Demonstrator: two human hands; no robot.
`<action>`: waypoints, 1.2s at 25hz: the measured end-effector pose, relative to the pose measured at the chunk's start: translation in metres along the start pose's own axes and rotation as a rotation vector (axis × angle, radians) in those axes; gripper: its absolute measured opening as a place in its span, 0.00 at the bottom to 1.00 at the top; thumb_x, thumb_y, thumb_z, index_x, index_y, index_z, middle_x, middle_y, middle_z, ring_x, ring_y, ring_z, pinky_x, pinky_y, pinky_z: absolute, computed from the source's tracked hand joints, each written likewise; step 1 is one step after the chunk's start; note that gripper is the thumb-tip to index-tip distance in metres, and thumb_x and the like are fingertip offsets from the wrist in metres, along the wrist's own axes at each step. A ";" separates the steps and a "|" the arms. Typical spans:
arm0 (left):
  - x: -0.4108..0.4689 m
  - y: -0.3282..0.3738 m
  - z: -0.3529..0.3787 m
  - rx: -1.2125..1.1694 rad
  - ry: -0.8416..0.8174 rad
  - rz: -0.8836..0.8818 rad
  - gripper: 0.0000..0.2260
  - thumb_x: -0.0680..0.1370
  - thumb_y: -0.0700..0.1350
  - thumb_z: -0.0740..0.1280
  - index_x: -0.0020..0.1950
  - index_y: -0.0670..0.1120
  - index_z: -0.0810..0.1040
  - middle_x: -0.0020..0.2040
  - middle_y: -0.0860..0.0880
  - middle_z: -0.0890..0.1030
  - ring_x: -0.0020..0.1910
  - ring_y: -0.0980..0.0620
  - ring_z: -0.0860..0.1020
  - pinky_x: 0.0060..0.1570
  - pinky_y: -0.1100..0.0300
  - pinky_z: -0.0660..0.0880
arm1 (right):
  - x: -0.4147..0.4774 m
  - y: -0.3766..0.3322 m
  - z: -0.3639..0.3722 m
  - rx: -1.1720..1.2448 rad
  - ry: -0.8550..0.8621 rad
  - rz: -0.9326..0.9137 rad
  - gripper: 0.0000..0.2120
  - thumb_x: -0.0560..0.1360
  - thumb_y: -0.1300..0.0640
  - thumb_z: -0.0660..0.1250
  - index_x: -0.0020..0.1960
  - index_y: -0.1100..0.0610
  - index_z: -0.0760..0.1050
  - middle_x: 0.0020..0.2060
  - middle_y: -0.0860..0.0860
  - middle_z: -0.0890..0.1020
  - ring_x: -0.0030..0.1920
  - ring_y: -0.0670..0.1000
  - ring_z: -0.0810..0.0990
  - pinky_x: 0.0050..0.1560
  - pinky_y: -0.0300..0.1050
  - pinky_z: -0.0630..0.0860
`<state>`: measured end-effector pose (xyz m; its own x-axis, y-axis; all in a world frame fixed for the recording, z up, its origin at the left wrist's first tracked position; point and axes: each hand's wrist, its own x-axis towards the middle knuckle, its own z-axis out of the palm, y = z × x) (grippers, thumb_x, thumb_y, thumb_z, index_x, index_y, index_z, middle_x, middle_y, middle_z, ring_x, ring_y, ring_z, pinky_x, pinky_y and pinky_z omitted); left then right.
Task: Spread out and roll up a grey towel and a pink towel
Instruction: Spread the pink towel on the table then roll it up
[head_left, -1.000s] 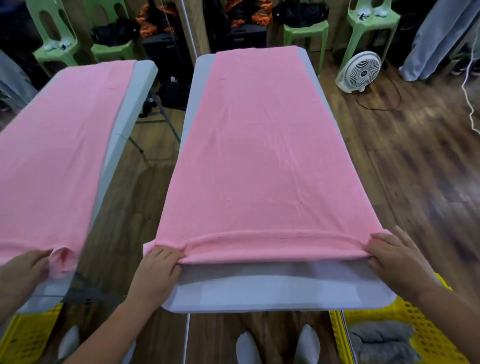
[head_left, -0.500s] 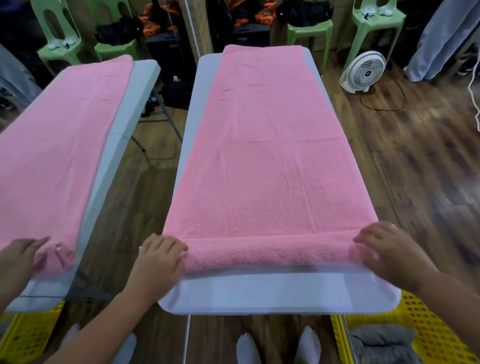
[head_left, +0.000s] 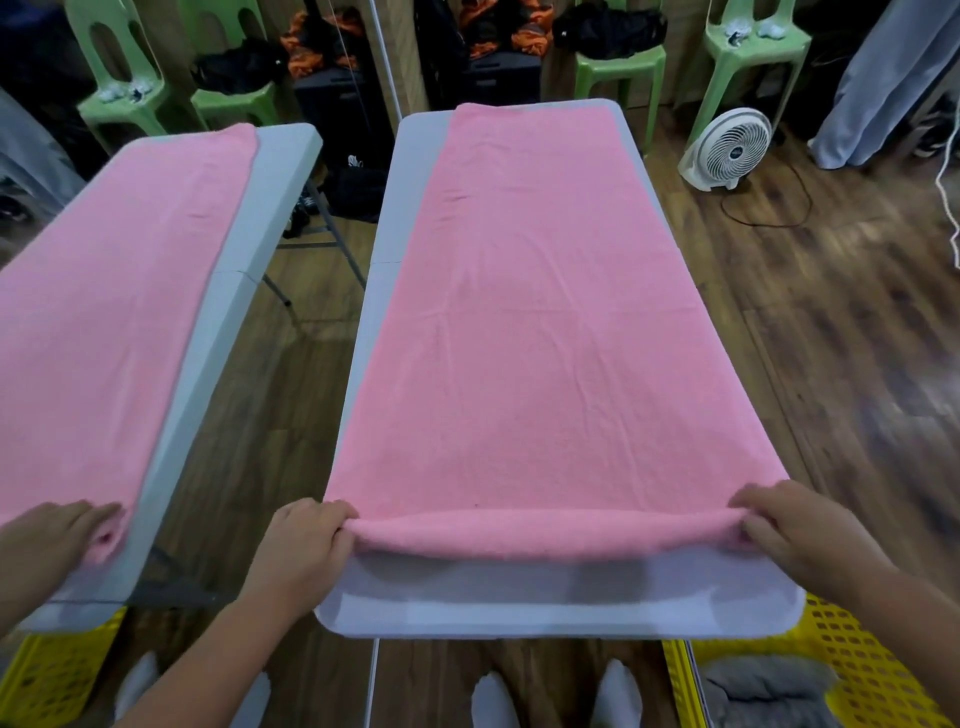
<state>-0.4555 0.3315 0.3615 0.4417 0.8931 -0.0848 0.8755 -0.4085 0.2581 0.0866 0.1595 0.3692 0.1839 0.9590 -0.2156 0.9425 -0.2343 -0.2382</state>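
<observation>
A pink towel (head_left: 545, 322) lies spread lengthwise over a white folding table (head_left: 561, 608). Its near end is turned into a low roll (head_left: 550, 535) running across the table. My left hand (head_left: 304, 545) grips the roll's left end, fingers curled over the top. At the right end my right hand (head_left: 800, 530) does the same. A grey towel (head_left: 763, 686) lies bunched in a yellow basket (head_left: 857, 654) on the floor at the lower right.
A mirror on the left repeats the table, towel and a hand (head_left: 57, 540). A white fan (head_left: 727, 148) with its cord stands on the wooden floor at the right. Green chairs (head_left: 618, 67) and dark bags line the far wall. My socked feet (head_left: 550, 696) stand under the table's near edge.
The roll has grown thicker and moved a little further up the table, and both hands have shifted forward with it, leaving more bare table near me.
</observation>
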 end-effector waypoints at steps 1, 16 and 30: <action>0.013 0.000 -0.004 0.003 -0.012 0.000 0.07 0.79 0.49 0.58 0.43 0.57 0.73 0.37 0.58 0.78 0.36 0.58 0.75 0.55 0.46 0.77 | 0.011 0.000 -0.007 0.070 -0.011 0.101 0.12 0.71 0.46 0.59 0.52 0.42 0.76 0.41 0.51 0.80 0.44 0.56 0.79 0.42 0.51 0.74; 0.033 -0.003 0.016 0.331 -0.008 0.052 0.18 0.79 0.53 0.54 0.59 0.54 0.81 0.59 0.54 0.82 0.62 0.50 0.77 0.75 0.39 0.56 | 0.028 -0.004 0.023 -0.153 0.232 -0.157 0.14 0.71 0.51 0.58 0.47 0.51 0.81 0.43 0.48 0.83 0.46 0.57 0.78 0.54 0.53 0.71; 0.049 0.006 -0.007 0.234 0.074 0.109 0.14 0.78 0.56 0.59 0.58 0.53 0.78 0.56 0.54 0.79 0.60 0.50 0.76 0.74 0.40 0.59 | 0.046 -0.019 -0.011 -0.175 0.312 -0.260 0.11 0.70 0.52 0.65 0.48 0.54 0.82 0.44 0.50 0.82 0.47 0.57 0.78 0.49 0.55 0.77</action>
<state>-0.4302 0.3737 0.3655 0.5282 0.8491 0.0039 0.8486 -0.5280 0.0319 0.0796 0.2097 0.3740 -0.0154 0.9910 0.1328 0.9967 0.0258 -0.0770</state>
